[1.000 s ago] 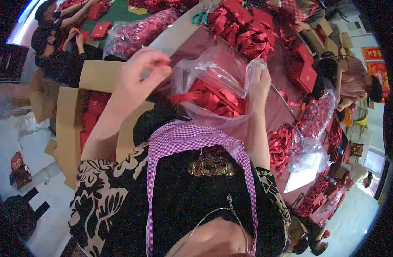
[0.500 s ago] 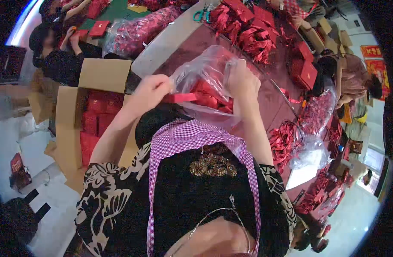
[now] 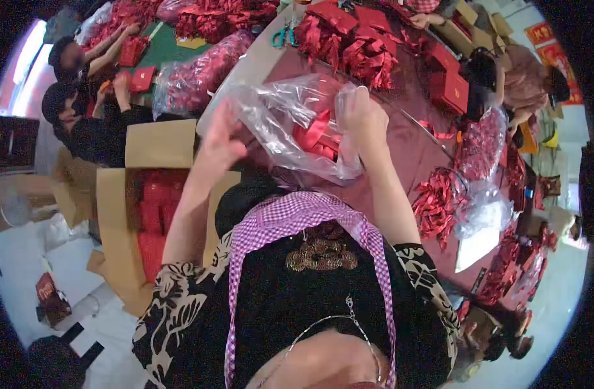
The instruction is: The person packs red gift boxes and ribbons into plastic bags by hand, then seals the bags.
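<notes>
Mid-frame, pinching a clear bag (image 3: 266,120) of red ribbon (image 3: 319,137) in the right hand (image 3: 366,120), seemingly to steady it, beside a blurred, loosely spread left hand (image 3: 223,144).

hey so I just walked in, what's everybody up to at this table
The right hand of the person in front grips one side of a clear plastic bag with red ribbon inside. The left hand is at the bag's other side, blurred, so contact is unclear. An open cardboard box of red packages stands to the left. Other people are around, amid more red items.
</notes>
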Available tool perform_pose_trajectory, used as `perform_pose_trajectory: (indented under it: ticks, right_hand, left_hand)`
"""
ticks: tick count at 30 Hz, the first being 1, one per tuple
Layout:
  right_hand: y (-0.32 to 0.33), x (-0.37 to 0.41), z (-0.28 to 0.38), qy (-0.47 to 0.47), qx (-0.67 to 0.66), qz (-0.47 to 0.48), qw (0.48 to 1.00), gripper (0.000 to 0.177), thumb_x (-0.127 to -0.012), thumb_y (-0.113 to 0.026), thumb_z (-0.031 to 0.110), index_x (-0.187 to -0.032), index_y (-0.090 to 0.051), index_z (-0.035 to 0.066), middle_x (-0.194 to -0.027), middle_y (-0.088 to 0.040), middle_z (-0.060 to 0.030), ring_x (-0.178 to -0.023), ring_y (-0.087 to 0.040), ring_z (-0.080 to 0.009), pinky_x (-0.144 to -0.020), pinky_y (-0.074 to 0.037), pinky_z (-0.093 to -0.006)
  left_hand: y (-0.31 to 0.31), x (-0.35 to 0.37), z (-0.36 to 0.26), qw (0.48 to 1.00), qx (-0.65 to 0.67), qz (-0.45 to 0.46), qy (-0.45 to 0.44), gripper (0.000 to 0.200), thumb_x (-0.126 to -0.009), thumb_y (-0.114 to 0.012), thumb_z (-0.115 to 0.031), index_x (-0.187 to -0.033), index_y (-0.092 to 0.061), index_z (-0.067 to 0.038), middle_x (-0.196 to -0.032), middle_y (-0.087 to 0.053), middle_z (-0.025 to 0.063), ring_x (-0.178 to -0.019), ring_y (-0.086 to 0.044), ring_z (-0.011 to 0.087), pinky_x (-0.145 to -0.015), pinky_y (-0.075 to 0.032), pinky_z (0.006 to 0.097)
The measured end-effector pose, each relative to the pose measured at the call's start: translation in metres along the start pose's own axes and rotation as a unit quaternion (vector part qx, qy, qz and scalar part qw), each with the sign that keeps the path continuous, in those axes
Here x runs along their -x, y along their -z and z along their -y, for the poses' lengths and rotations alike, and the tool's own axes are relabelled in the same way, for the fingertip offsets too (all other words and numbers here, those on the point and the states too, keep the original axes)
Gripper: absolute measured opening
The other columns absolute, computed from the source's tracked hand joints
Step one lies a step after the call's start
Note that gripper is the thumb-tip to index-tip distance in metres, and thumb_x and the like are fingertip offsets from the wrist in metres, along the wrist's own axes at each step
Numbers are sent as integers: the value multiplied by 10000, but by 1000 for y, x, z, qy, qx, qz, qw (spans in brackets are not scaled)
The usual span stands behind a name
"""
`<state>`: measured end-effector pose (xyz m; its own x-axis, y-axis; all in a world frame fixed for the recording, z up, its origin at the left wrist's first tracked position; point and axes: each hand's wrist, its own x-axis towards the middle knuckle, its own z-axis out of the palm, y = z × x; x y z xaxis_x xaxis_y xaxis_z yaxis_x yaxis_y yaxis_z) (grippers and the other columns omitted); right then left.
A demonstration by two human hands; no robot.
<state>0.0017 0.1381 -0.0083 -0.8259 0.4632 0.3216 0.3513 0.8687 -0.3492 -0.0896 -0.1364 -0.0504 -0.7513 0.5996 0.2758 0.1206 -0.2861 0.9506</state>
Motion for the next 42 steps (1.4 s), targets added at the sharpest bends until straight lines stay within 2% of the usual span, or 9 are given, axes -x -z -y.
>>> perform_pose_trajectory:
  ticks: [1,3,6,9,10,16,23,30,42]
  right_hand:
    - [0,-1,-1,-8,-3,-4,1000,262,-904,-410,286,-888,-466,31,-713,-601,-244,-705,-589,-432,-652,-437,-528]
    - [6,1,4,-20,1,17,1000,266,-904,-409,284,-876,-470,27,-693,-599,-245,-693,-591,-429,-637,-440,-529]
    - [14,4,9,-17,-14,23,999,268,-902,-410,280,-862,-472,23,-695,-600,-248,-695,-594,-426,-634,-441,-531]
    - [12,5,10,-20,-26,24,999,280,-902,-411,289,-851,-472,20,-696,-600,-249,-702,-597,-424,-636,-447,-524]
    - [10,3,11,-25,-25,22,999,280,-902,-411,289,-851,-472,20,-696,-600,-249,-702,-597,-424,-636,-447,-524]
    - [15,8,6,-44,-75,-22,996,263,-901,-457,263,-868,-499,5,-750,-591,-279,-714,-604,-413,-609,-448,-489]
    - [23,7,-5,-147,-473,-78,865,212,-922,-454,206,-830,-555,43,-657,-477,44,-569,-434,-46,-490,-354,-215]
    - [46,3,0,-162,-582,-45,796,213,-948,-441,206,-826,-575,93,-657,-453,92,-554,-385,-8,-473,-298,-192]
    - [80,36,15,10,-443,-89,892,157,-938,-457,114,-923,-571,7,-806,-547,6,-709,-487,-64,-630,-408,-217]
  left_hand:
    - [-21,-2,-22,992,51,81,79,1116,-632,-805,-296,-1418,-83,28,-1439,-229,161,-1331,-262,267,-1077,-254,392]
    - [-15,6,10,963,-212,143,85,1117,-627,-815,-323,-1414,-103,24,-1396,-310,166,-1291,-332,250,-1064,-277,373]
    - [-47,-25,-21,962,-155,116,190,970,-694,-778,-276,-1411,-180,-13,-1324,-418,142,-1224,-413,221,-1028,-321,360]
    - [-56,-58,-13,983,-85,69,145,665,-782,-700,-199,-1334,-371,-28,-1217,-521,104,-1109,-498,189,-983,-365,335]
    - [-59,-64,-20,974,-211,77,23,259,-895,-499,-148,-1092,-589,-5,-962,-634,48,-900,-584,145,-854,-442,287]
    - [-79,-78,-27,995,-52,86,20,265,-943,-449,-155,-1140,-560,-19,-997,-604,15,-913,-547,81,-804,-441,247]
    - [-115,-86,-21,980,62,-81,173,258,-925,-440,-111,-1117,-573,-1,-1000,-614,48,-894,-569,116,-796,-448,259]
    - [-129,-86,-20,955,-250,16,-160,90,-816,-542,-42,-899,-531,-9,-727,-550,217,-697,-583,378,-568,-438,415]
    - [-145,-38,-68,885,-400,41,-237,160,-683,-575,-73,-817,-498,-31,-660,-519,131,-587,-530,325,-577,-422,422]
